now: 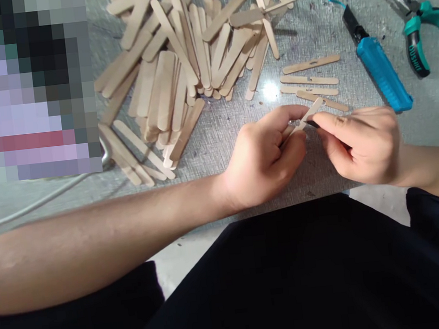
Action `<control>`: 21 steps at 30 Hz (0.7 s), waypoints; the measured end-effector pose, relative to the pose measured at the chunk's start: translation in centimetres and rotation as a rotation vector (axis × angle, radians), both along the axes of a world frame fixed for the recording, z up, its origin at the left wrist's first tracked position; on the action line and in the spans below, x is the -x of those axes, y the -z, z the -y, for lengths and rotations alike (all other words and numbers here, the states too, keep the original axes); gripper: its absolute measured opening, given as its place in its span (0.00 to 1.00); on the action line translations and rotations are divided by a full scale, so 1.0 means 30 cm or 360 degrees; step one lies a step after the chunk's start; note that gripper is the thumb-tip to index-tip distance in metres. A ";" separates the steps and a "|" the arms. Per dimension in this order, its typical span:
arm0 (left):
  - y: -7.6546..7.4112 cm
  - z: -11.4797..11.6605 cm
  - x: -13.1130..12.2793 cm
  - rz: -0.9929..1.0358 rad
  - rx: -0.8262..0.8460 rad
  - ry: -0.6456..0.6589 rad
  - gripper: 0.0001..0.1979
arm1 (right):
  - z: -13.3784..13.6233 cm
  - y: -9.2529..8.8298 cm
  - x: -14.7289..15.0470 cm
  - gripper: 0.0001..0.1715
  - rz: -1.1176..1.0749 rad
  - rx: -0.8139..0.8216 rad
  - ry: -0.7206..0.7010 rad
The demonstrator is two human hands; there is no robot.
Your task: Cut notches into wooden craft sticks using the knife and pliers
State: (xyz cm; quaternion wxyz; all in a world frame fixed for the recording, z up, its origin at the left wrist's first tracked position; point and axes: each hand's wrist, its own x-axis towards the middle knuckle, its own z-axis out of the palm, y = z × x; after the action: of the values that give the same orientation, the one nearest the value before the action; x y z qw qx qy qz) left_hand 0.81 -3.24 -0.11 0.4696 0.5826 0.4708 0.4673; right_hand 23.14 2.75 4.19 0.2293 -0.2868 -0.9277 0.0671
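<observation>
My left hand [271, 154] is closed around a wooden craft stick [312, 113], which slants up to the right out of my fingers. Against the stick's side, my right hand [362, 141] pinches a small dark blade [311, 123]; most of it is hidden by the fingers. Just beyond my hands lie several craft sticks with small notches or holes near their middles, among them a top one [311, 64] and a lower one [328, 101].
A large heap of craft sticks [166, 89] spreads over the table at left and centre. Some joined sticks [267, 23] stand at its right edge. A blue utility knife [380, 71] and teal-handled pliers [416, 23] lie at right. A pale cable [46, 198] crosses the left side.
</observation>
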 end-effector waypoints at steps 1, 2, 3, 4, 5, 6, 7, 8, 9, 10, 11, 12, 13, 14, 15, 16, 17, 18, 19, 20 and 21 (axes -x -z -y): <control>-0.002 -0.001 0.000 -0.0028 -0.0016 0.0003 0.12 | 0.000 0.001 0.000 0.18 -0.0005 0.0001 -0.0010; -0.004 -0.001 -0.001 -0.0048 -0.0031 0.0005 0.13 | -0.001 0.002 0.000 0.18 -0.0008 -0.0006 -0.0013; -0.006 -0.002 -0.001 -0.0063 -0.0045 0.0004 0.13 | -0.001 0.004 -0.001 0.18 -0.0001 -0.0013 -0.0014; -0.008 -0.002 -0.001 -0.0071 -0.0054 0.0006 0.13 | -0.001 0.005 -0.003 0.19 0.0013 -0.0020 -0.0015; -0.010 -0.002 0.000 -0.0074 -0.0055 0.0004 0.13 | -0.001 0.006 -0.004 0.20 0.0033 -0.0024 -0.0016; -0.011 -0.002 0.000 -0.0074 -0.0046 0.0001 0.14 | -0.002 0.007 -0.005 0.20 0.0050 -0.0021 -0.0016; -0.013 -0.002 0.000 -0.0076 -0.0032 -0.0001 0.14 | -0.002 0.007 -0.007 0.21 0.0050 -0.0012 -0.0025; -0.014 -0.002 0.000 -0.0080 -0.0011 0.0000 0.14 | -0.002 0.006 -0.007 0.20 0.0046 0.0006 -0.0034; -0.015 -0.002 -0.001 -0.0080 0.0015 -0.0001 0.15 | -0.002 0.004 -0.008 0.20 0.0039 0.0028 -0.0040; -0.016 -0.002 -0.001 -0.0077 0.0038 -0.0002 0.14 | -0.001 0.002 -0.008 0.20 0.0037 0.0052 -0.0040; -0.017 -0.002 -0.002 -0.0071 0.0056 0.0001 0.14 | -0.001 -0.001 -0.008 0.20 0.0046 0.0077 -0.0035; -0.018 -0.002 -0.003 -0.0065 0.0070 0.0004 0.14 | 0.000 -0.004 -0.008 0.20 0.0065 0.0096 -0.0029; -0.018 -0.002 -0.004 -0.0060 0.0082 0.0007 0.14 | 0.000 -0.007 -0.008 0.21 0.0089 0.0108 -0.0019; -0.018 -0.002 -0.004 -0.0057 0.0088 0.0008 0.14 | 0.001 -0.009 -0.009 0.21 0.0114 0.0118 -0.0010; -0.018 -0.002 -0.005 -0.0059 0.0094 0.0008 0.14 | 0.002 -0.011 -0.010 0.21 0.0135 0.0126 -0.0007; -0.017 -0.001 -0.005 -0.0062 0.0097 0.0006 0.14 | 0.002 -0.013 -0.011 0.21 0.0152 0.0135 -0.0008; -0.017 -0.001 -0.005 -0.0064 0.0098 0.0005 0.14 | 0.002 -0.014 -0.013 0.22 0.0163 0.0146 -0.0012; -0.016 0.000 -0.005 -0.0066 0.0090 0.0004 0.15 | 0.002 -0.014 -0.015 0.22 0.0173 0.0160 -0.0017; -0.015 0.002 -0.005 -0.0073 0.0083 0.0005 0.15 | 0.002 -0.014 -0.017 0.23 0.0185 0.0174 -0.0023; -0.015 0.003 -0.004 -0.0082 0.0077 0.0002 0.15 | 0.001 -0.014 -0.018 0.23 0.0197 0.0185 -0.0028; -0.015 0.004 -0.003 -0.0092 0.0072 0.0001 0.15 | 0.001 -0.015 -0.019 0.23 0.0206 0.0192 -0.0032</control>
State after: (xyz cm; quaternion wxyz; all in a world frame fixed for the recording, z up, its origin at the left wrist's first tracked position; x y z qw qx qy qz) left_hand 0.91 -3.35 0.32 0.4690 0.5852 0.4944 0.4395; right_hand 23.72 2.73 4.63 0.1504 -0.2945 -0.9377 0.1064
